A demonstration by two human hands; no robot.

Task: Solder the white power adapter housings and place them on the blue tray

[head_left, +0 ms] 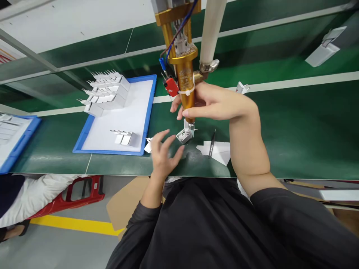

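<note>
My right hand (pixel 211 102) is wrapped round the lower body of a hanging gold power screwdriver (pixel 186 78), which has a red switch block (pixel 171 87) on its side. The tool's silver tip points down at an open white plug housing (pixel 183 136) on the green bench; whether it touches anything inside cannot be made out. Just left of that housing, my left hand (pixel 164 153) is open, fingers spread and holding nothing. Another white plug piece (pixel 148 145) lies partly behind the left fingers. Black tweezers (pixel 212 145) rest on a white sheet (pixel 220 151) to the right.
A blue-rimmed tray (pixel 150 112) holds a stack of white pronged plugs (pixel 108 91) and a small row (pixel 123 138). Another blue tray (pixel 21 145) is at far left. One plug (pixel 241 88) lies behind my right wrist. A seated person's leg (pixel 42 194) shows lower left.
</note>
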